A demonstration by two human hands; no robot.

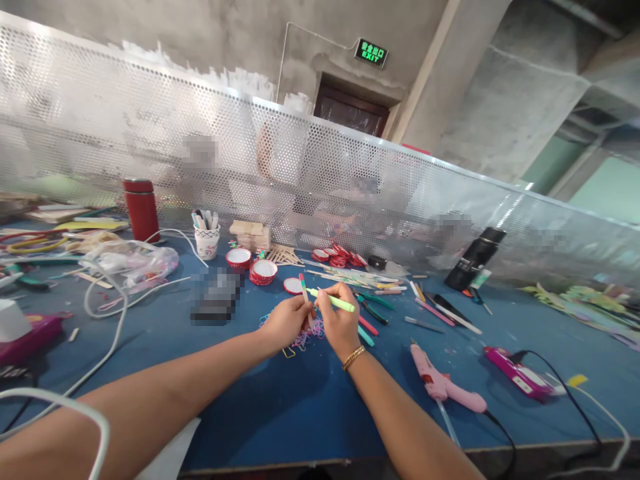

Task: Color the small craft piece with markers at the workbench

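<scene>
Near the middle of the blue table, my left hand (pixel 290 323) pinches a wooden craft stick (pixel 304 291) upright; its top end is coloured red and green. My right hand (pixel 341 324) is closed around a yellow-green marker (pixel 340 303), whose tip points left at the stick. Behind and below my fingers lies a heap of purple and pink paper clips (pixel 307 337), partly hidden by the left hand. A red and a teal marker lie just right of my right hand. Round red-rimmed pieces with white tops (pixel 263 271) sit beyond my hands.
A pink glue gun (pixel 445 383) with a cord lies at the right, near a magenta power strip (pixel 520 373). Pliers (pixel 373 307), a phone (pixel 219 293), a cup of pens (pixel 207 241), a red bottle (pixel 141 210) and a tilted black bottle (pixel 475 259) stand or lie around. White cables cross the left side.
</scene>
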